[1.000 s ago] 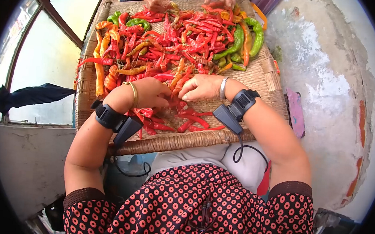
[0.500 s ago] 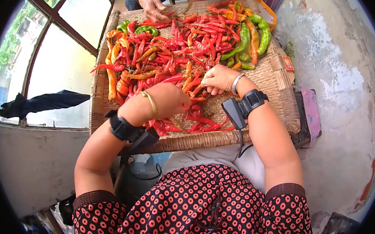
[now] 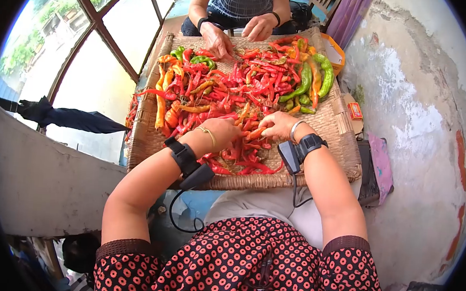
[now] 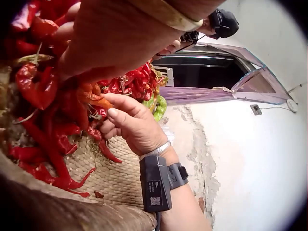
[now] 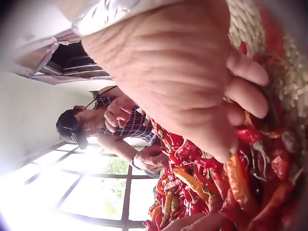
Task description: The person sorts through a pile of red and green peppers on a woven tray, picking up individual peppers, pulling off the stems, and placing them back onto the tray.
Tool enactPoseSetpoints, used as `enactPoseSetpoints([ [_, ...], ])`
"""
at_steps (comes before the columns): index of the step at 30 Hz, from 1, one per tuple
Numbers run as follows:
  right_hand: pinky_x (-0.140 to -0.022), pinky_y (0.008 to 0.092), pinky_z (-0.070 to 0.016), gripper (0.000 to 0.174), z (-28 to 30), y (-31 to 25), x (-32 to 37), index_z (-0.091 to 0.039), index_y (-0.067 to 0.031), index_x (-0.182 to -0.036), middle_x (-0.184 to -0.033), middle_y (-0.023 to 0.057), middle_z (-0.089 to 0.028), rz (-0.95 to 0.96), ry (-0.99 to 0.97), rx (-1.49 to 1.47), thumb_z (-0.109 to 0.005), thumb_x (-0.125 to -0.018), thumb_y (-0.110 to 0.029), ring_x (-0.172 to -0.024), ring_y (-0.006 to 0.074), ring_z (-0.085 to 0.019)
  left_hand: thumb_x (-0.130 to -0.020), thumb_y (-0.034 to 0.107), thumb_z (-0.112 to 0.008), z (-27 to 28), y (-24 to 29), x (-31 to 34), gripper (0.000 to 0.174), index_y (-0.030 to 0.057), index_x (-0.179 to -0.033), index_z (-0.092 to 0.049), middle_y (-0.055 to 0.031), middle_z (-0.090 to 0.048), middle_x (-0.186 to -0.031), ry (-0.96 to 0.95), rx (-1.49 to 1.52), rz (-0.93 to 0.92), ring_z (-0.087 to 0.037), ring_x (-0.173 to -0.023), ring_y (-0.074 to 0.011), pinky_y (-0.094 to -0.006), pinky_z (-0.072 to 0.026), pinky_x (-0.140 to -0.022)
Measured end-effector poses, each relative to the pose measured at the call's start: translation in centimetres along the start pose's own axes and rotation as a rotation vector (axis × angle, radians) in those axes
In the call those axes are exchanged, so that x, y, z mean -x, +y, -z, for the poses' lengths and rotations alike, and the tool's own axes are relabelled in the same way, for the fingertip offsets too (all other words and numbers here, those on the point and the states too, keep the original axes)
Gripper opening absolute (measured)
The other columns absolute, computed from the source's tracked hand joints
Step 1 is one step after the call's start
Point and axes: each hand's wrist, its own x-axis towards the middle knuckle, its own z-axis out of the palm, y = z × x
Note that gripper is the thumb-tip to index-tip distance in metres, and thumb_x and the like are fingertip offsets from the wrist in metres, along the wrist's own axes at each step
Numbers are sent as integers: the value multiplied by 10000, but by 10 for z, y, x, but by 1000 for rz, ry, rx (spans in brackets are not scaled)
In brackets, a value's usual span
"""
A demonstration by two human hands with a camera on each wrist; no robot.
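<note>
Red and orange chili peppers [image 3: 253, 77] lie heaped on a woven wicker tray [image 3: 330, 133]. My right hand [image 3: 278, 125] is low at the near side of the heap. In the left wrist view, its thumb and forefinger pinch an orange chili pepper [image 4: 100, 101]. My left hand [image 3: 220, 133], just to its left, reaches down among the red chilies [image 4: 36, 86]. Its fingertips are partly hidden by the hand itself, and I cannot tell whether they grip a pepper. More red chilies [image 3: 248, 165] lie nearest the tray's front edge.
Across the tray, another person's hands [image 3: 218, 40] work at the far edge. Green peppers [image 3: 325, 76] lie at the far right, by an orange-edged box [image 3: 334, 53]. A folded dark umbrella [image 3: 80, 119] is at the left by the window; a rough wall [image 3: 406, 103] stands right.
The head view has shifted, showing more of the person opposite. My two hands remain close together at the near part of the heap. The other person's hand has moved over the far chilies.
</note>
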Motion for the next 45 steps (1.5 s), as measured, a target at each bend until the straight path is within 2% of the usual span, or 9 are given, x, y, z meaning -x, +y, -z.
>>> enactPoseSetpoints([
  [2,-552,269,-460,259,-1,5,-5,-617,-36,-887,-709,47,-604,9,-116,142,-646,-683,-194,-615,117,-554,-680,177,-607,-8,-8,2,274,128,-949,-599,-96,-560,-896,52,35,-7,-560,-816,-276,-381,-454,-704],
  [4,-544,262,-455,255,0,0,-4,-612,-44,-889,-695,39,-593,-13,-129,200,-632,-700,-214,-596,116,-549,-679,182,-576,-2,-7,4,191,113,-852,-619,-101,-591,-792,-246,31,136,-569,-763,-274,-375,-453,-681],
  [15,-410,223,-426,170,1,-14,0,-613,-42,-781,-574,29,-556,70,-90,-113,-567,-743,-202,-483,104,-529,-718,257,-560,18,0,-20,216,71,-814,-615,-141,-594,-727,7,80,80,-561,-719,-323,-404,-445,-664],
  [24,-414,181,-390,224,6,-29,-6,-583,-43,-848,-582,-5,-538,327,62,-468,-535,-832,-261,-430,47,-475,-821,165,-550,16,-11,-26,156,17,-788,-589,7,-568,-616,-84,1096,171,-529,-567,-56,-199,-420,-519],
  [29,-422,217,-410,230,1,-20,-19,-595,-21,-826,-574,15,-543,240,240,-445,-550,-804,-245,-431,87,-494,-878,162,-454,20,-39,-35,333,2,-1168,-426,-78,-568,-973,674,1771,205,-531,-687,-61,-199,-477,-634],
  [34,-449,205,-426,209,-5,-22,-23,-580,-14,-911,-649,14,-571,182,178,-334,-559,-801,-191,-460,67,-502,-811,132,-552,0,-51,-33,294,16,-1079,-518,-75,-593,-929,527,1141,301,-579,-754,-147,-255,-473,-652],
  [36,-459,211,-438,203,-8,-26,-21,-582,-17,-918,-671,19,-572,171,145,-249,-553,-800,-180,-481,72,-512,-716,119,-622,-7,-47,-32,253,39,-954,-596,-101,-601,-879,289,278,158,-579,-771,-203,-295,-463,-675],
  [41,-690,299,-483,344,-17,-9,-33,-587,-50,-1000,-905,147,-616,382,210,67,-596,-721,-252,-779,199,-606,-657,118,-630,-8,-40,-34,170,49,-813,-634,-103,-602,-770,235,115,128,-574,-776,-249,-332,-453,-684],
  [45,-650,294,-485,336,-16,-17,-25,-597,-28,-958,-828,134,-629,368,168,-163,-617,-707,-250,-710,188,-611,-677,105,-628,1,-26,-28,149,40,-811,-630,-102,-597,-708,309,374,202,-584,-669,-204,-297,-453,-615],
])
